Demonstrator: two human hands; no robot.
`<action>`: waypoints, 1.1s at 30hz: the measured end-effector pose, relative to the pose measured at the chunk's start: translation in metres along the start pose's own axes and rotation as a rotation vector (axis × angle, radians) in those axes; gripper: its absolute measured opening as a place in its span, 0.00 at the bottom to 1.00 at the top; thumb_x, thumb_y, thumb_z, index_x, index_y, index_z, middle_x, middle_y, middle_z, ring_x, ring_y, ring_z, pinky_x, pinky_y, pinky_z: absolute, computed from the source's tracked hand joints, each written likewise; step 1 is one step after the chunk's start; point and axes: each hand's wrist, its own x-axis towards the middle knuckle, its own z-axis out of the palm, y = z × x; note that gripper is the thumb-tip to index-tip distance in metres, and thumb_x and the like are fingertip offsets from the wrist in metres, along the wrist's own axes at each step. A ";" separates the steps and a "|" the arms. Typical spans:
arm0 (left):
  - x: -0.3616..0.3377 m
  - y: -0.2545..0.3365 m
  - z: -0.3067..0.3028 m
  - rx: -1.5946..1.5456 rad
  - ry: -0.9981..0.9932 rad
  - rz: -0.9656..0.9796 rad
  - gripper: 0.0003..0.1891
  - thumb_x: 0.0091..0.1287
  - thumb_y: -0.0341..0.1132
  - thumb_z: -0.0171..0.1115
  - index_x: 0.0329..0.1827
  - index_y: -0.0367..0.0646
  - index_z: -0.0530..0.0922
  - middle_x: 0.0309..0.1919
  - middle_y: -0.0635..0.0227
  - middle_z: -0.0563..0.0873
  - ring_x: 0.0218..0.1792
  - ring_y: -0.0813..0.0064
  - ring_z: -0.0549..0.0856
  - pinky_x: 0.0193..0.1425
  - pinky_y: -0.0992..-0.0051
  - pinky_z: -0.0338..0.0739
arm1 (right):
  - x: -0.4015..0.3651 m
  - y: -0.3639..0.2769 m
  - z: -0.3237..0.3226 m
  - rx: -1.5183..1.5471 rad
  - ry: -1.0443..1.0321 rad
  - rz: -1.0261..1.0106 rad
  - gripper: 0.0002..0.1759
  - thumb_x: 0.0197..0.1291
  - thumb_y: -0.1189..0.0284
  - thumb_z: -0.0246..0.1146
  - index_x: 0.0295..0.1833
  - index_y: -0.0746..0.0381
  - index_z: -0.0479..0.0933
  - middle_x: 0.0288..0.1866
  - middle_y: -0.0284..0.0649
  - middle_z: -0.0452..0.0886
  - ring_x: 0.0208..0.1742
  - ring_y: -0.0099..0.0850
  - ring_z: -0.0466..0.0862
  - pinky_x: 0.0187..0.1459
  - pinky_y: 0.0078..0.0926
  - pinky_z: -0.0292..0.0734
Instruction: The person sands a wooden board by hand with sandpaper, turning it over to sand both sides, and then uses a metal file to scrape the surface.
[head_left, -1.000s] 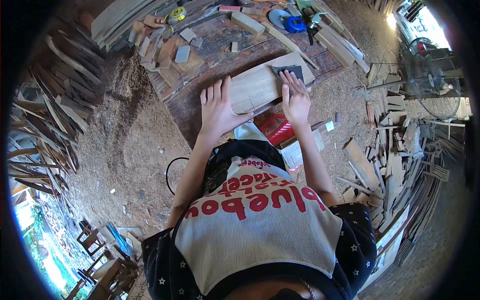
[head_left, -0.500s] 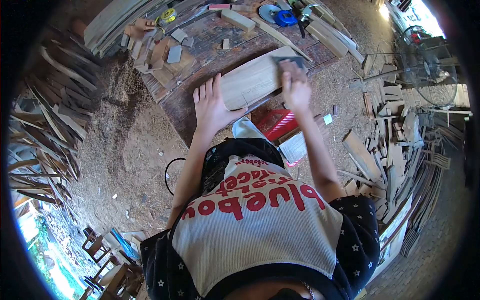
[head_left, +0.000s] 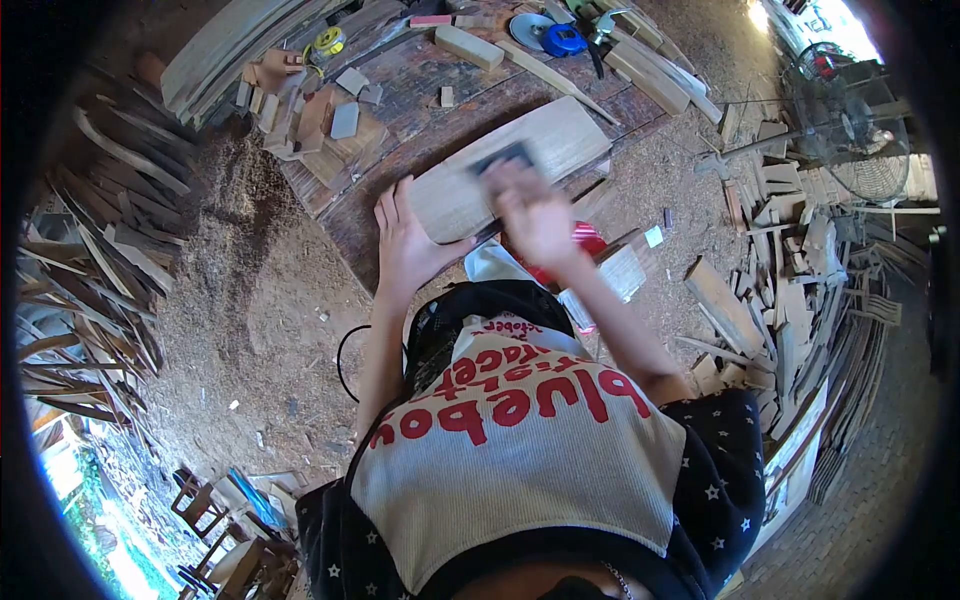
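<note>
A pale wooden board (head_left: 562,140) lies at a slant along the near edge of the workbench (head_left: 350,228). My left hand (head_left: 404,240) grips its left end, fingers at the end and thumb along the near edge. Against the board's top face, around its middle, my right hand (head_left: 525,200) presses a dark piece of sandpaper (head_left: 512,156). Motion blurs the right hand, and its fingers partly cover the sandpaper. Whether a block backs the sandpaper cannot be made out.
Wood offcuts (head_left: 344,120) and a yellow tape measure (head_left: 328,40) sit at the bench's left. A blue tape measure (head_left: 564,39) lies at the back right near wooden bars (head_left: 648,76). Scrap wood (head_left: 725,305) and a fan (head_left: 850,125) stand at right. Something red (head_left: 588,238) is below the board.
My right hand has slid the sandpaper leftward along the board, from its right end to about its middle. My left hand stays on the left end. The whole view has shifted slightly.
</note>
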 end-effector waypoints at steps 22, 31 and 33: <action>-0.003 0.006 -0.001 0.030 0.034 -0.040 0.55 0.33 0.45 0.82 0.67 0.39 0.60 0.57 0.52 0.68 0.61 0.50 0.67 0.66 0.56 0.61 | 0.046 0.066 -0.046 -0.056 -0.080 0.354 0.23 0.73 0.62 0.38 0.58 0.63 0.73 0.53 0.50 0.80 0.52 0.47 0.80 0.53 0.43 0.77; -0.002 0.001 0.001 0.064 -0.001 -0.071 0.57 0.33 0.51 0.81 0.67 0.41 0.59 0.59 0.53 0.67 0.61 0.51 0.66 0.67 0.56 0.60 | 0.024 0.020 0.006 -0.023 0.135 -0.188 0.17 0.68 0.64 0.50 0.50 0.61 0.79 0.50 0.43 0.82 0.56 0.37 0.80 0.56 0.36 0.76; -0.002 0.005 -0.001 0.048 -0.010 -0.083 0.57 0.32 0.51 0.81 0.68 0.41 0.59 0.59 0.53 0.67 0.61 0.51 0.66 0.67 0.56 0.60 | 0.048 0.079 -0.013 -0.063 0.137 -0.041 0.19 0.69 0.63 0.47 0.52 0.62 0.78 0.52 0.47 0.81 0.58 0.41 0.78 0.60 0.39 0.72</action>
